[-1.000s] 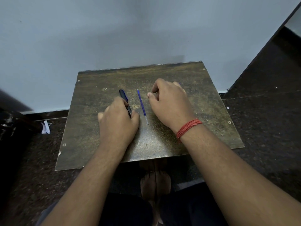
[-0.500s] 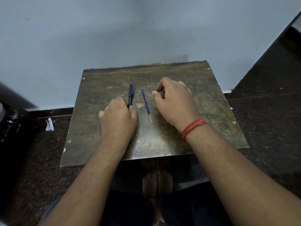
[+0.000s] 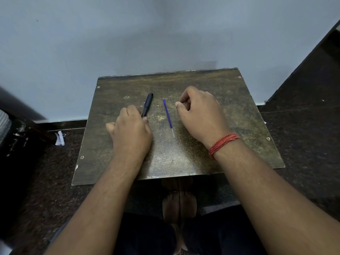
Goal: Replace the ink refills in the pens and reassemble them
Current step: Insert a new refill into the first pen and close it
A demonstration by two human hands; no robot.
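Both hands rest on a worn, scratched brown surface (image 3: 184, 159) set against a pale blue-grey wall (image 3: 128, 43). The left hand (image 3: 131, 133) lies knuckles-up with its fingers curled over the near end of a dark pen (image 3: 148, 103); the grip looks pinched on that end, but the fingertips and the pen's lower part are hidden under the hand, so how firmly it holds cannot be told. The pen's far end, capped and dark, points away and slightly right, lying on or just above the surface. Between the hands lies a thin blue refill (image 3: 168, 116), free of both, its clear tip toward the person and its blue end toward the wall. The right hand (image 3: 200, 115) is curled into a loose fist, thumb and forefinger drawn together near the refill's upper part without touching it; whether that grip encloses anything cannot be made out, though a small bluish speck shows just past the knuckles, too small to identify. A red thread band (image 3: 223, 143) circles the right wrist. Bare feet (image 3: 179, 201) show dimly under the near edge. A crumpled white scrap (image 3: 59, 138) lies on the dark floor (image 3: 303, 135) at left, where the frame blurs.
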